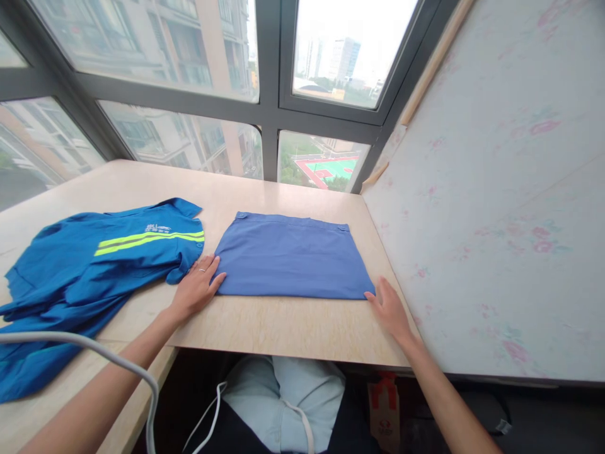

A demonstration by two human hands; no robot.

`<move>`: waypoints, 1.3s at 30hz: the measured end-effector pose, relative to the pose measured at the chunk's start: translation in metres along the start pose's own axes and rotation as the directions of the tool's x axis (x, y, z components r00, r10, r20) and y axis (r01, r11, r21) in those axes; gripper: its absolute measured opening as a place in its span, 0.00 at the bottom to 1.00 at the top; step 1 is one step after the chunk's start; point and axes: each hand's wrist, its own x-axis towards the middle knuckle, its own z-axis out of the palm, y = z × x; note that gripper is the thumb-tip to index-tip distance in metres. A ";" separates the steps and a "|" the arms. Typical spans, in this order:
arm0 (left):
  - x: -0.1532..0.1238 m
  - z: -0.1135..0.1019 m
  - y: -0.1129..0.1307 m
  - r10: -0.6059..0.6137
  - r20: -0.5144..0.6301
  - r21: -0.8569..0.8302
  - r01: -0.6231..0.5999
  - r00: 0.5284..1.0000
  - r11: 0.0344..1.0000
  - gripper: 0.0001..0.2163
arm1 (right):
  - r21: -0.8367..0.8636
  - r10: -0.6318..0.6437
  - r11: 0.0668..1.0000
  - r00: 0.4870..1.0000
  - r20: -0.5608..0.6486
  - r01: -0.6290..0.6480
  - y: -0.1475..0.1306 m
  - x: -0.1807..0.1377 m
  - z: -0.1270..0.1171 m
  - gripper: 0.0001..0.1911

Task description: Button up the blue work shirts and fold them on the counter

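Note:
A folded blue garment point(290, 255) lies flat in a neat rectangle on the wooden table point(283, 328), its buttoned waistband along the far edge. My left hand point(198, 287) rests open on the table with its fingers spread, touching the garment's near left corner. At the near right corner my right hand point(390, 308) lies flat and open, fingertips against the fabric edge. A ring shows on a finger of the left hand.
A brighter blue work shirt point(89, 265) with a yellow reflective stripe lies crumpled at the left. A white cable point(118, 362) curves across the near left. Windows stand behind the table, and a flowered panel point(501, 189) walls off the right side.

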 end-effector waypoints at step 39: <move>-0.030 -0.022 0.043 -0.580 -0.001 -0.561 0.480 0.814 0.675 0.28 | 0.010 -0.351 0.931 0.887 0.300 0.365 -0.114 0.050 0.054 0.34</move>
